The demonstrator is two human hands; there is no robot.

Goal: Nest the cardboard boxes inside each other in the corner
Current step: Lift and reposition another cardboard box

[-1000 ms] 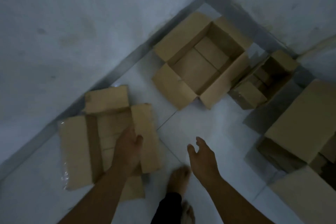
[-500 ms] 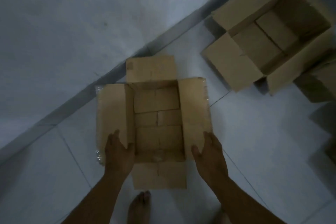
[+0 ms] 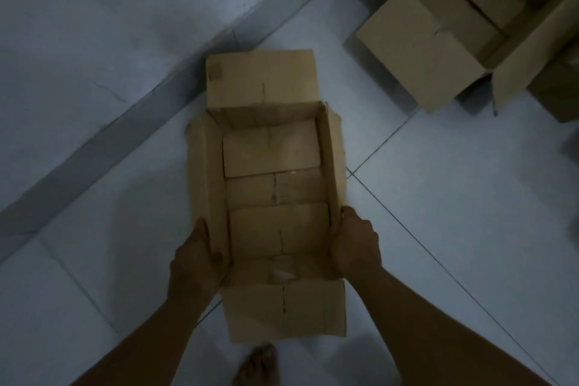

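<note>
Head view: open cardboard box (image 3: pixel 272 197) sits mid-scene over the white tiled floor (image 3: pixel 438 229), flaps spread near and far. Left hand (image 3: pixel 195 260) clasps its left wall near the near end; right hand (image 3: pixel 355 244) grips the right wall opposite. A larger open box (image 3: pixel 438 41) lies far right. A bare foot (image 3: pixel 257 367) shows beneath.

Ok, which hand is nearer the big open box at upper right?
Right. The right hand grips the held box on the side facing the big open box; the left hand grips the opposite wall, farther away.
</note>
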